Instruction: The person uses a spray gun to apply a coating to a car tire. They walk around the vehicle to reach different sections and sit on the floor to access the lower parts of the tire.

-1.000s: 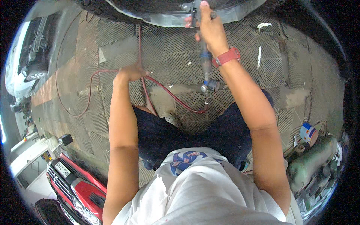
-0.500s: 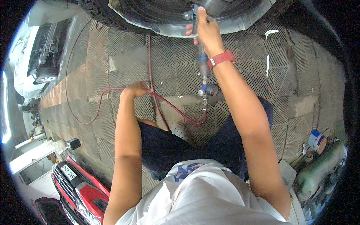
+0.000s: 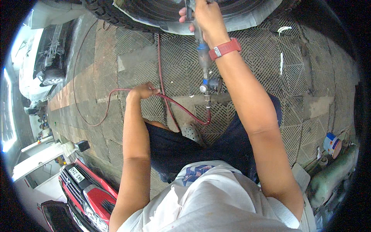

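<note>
My right hand (image 3: 210, 21) is wrapped round the grip of a spray gun (image 3: 205, 58) at the top of the view, with a red band on the wrist. The gun's head is partly cut off by the upper edge, in front of a dark wheel (image 3: 160, 11) edged with pale masking paper (image 3: 181, 29). Below the grip hang a small pressure regulator with a gauge (image 3: 213, 86) and the end of a red air hose (image 3: 184, 110). To the left, my left hand (image 3: 145, 91) pinches the same hose between its fingers, above the floor.
Ridged floor mats (image 3: 247, 54) lie beneath, crossed by loops of hose. My shoe (image 3: 190, 132) rests between my knees. At lower right stand a green tank (image 3: 333, 176) and a paint can (image 3: 332, 144). A red vehicle (image 3: 91, 189) is at lower left, a white one (image 3: 33, 73) at upper left.
My right hand has moved up and left with the spray gun, so its head now leaves the view. My left hand keeps its hold on the hose. The whole view has shifted slightly.
</note>
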`<control>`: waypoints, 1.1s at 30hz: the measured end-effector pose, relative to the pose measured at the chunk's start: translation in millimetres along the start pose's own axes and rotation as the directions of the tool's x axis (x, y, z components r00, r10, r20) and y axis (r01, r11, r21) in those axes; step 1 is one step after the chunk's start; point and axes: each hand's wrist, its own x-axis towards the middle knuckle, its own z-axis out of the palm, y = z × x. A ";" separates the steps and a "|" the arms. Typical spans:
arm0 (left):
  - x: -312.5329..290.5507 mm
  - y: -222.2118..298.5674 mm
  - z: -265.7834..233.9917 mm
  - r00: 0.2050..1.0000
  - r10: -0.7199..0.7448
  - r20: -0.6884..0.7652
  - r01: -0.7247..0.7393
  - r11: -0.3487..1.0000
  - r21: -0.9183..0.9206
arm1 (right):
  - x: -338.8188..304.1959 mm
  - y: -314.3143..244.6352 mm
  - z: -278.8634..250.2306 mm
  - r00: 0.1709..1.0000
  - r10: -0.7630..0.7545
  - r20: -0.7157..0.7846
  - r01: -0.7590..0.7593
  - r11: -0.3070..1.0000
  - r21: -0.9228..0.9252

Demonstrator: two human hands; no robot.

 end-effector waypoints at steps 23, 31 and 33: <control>4.1 30.8 -1.4 0.972 0.189 0.141 -0.205 0.973 0.105 | 5.7 38.6 -66.8 0.971 0.009 -0.237 -0.083 0.949 -0.305; 29.6 64.3 10.6 0.948 0.259 0.183 -0.292 0.938 0.188 | -11.4 25.9 -109.6 0.905 -0.267 -0.330 0.005 0.785 -0.619; 34.0 55.4 18.7 0.955 0.249 0.161 -0.274 0.948 0.164 | -16.1 24.0 -99.4 0.930 -0.240 -0.278 -0.003 0.752 -0.659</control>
